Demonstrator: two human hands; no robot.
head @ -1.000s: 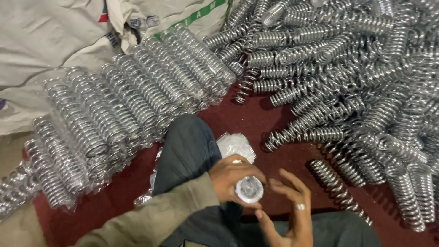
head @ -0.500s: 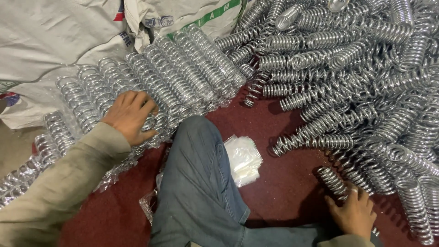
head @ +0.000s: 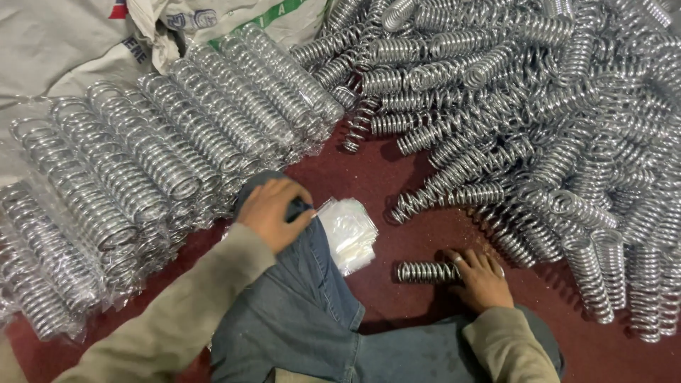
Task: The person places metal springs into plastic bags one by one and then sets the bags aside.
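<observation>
A loose heap of bare metal springs covers the right and upper part of the dark red floor, tumbled at all angles and within reach of the right arm; to the left, bagged springs lie in tidy parallel rows, each in clear plastic, laid side by side so they stack flat against a pale woven sack behind them; between the two, the person's knee in blue denim juts forward, keeping both piles at arm's length. On the floor just beside that knee sits a small stack of clear plastic bags; the left hand rests on the knee with its fingertips pinching the near corner of the top bag, a narrow grip suited to peeling one thin sheet free. The right hand lies low on the floor, fingers curled round the end of a single spring that lies on its side apart from the heap; the grip looks closed on it.
</observation>
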